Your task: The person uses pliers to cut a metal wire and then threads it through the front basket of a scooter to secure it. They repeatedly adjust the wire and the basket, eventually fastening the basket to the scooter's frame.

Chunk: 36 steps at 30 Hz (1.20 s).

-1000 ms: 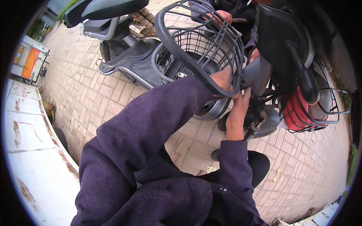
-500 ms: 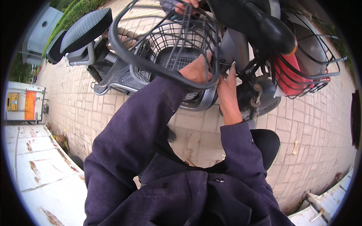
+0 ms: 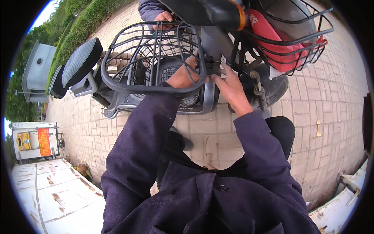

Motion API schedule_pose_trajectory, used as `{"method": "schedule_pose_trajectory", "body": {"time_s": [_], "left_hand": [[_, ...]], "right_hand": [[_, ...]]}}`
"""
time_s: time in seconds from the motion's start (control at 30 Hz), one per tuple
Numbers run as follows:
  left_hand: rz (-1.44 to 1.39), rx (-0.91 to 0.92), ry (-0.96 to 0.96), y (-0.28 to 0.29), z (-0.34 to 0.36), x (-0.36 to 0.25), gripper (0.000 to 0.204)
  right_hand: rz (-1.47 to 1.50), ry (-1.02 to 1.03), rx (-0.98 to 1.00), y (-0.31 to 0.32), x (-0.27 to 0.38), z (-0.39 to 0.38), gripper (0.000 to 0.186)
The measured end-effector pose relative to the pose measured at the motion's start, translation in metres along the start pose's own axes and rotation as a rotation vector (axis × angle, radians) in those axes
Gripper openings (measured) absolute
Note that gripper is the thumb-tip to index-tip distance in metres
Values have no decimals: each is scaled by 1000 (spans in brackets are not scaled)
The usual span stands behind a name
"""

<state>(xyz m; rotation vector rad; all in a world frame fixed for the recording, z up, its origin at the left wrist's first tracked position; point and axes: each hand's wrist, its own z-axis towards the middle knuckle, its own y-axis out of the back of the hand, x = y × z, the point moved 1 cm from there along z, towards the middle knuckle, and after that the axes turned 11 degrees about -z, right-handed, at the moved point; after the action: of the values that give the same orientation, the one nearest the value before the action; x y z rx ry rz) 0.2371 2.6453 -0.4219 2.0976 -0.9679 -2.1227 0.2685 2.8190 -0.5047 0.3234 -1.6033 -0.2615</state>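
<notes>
My left hand (image 3: 184, 75) reaches in behind the bars of a black wire basket (image 3: 152, 89), beside the electric scooter's grey front column (image 3: 213, 43). Its fingers are curled and partly hidden by the bars; what they hold cannot be made out. To the right of the column, my right hand (image 3: 233, 87) has its thumb and forefinger apart. A thin wire (image 3: 214, 61) runs across the column close to its fingertips. Across the basket, another person's hand (image 3: 163, 19) rests at the far rim. Under this basket a second wire basket (image 3: 142, 52) shows on the scooter's footboard.
The scooter's padded seat (image 3: 82, 62) is at the left. A front wire basket (image 3: 296, 72) with a red bag (image 3: 272, 39) juts out at the upper right, over a wheel (image 3: 278, 85). White, rust-marked panels (image 3: 58, 191) stand lower left on brick paving (image 3: 307, 128).
In view, the scooter and basket have shifted left. My right hand's fingers have spread from a pinch near the column. My left hand stays behind the basket bars.
</notes>
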Motion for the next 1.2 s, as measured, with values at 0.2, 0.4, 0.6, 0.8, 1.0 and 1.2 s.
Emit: {"method": "schedule_pose_trajectory", "body": {"time_s": [0.2,0.4,0.6,0.8,1.0,1.2], "left_hand": [[-46,-6,89,4,1,10,80],[44,-38,59,3,3,13,81],[105,-42,89,5,2,10,81],[60,-37,62,7,5,20,80],[-68,-2,71,7,2,18,86],[-257,30,181,9,-1,12,98]], "right_hand": [[-187,89,-21,2,-1,-11,79],[-111,110,-146,-7,-5,-8,70],[305,-15,-24,-19,-7,-1,60],[-3,78,-81,-16,-5,-2,70],[-107,86,-106,-18,-2,2,77],[-212,72,-33,-14,-1,4,83]]}}
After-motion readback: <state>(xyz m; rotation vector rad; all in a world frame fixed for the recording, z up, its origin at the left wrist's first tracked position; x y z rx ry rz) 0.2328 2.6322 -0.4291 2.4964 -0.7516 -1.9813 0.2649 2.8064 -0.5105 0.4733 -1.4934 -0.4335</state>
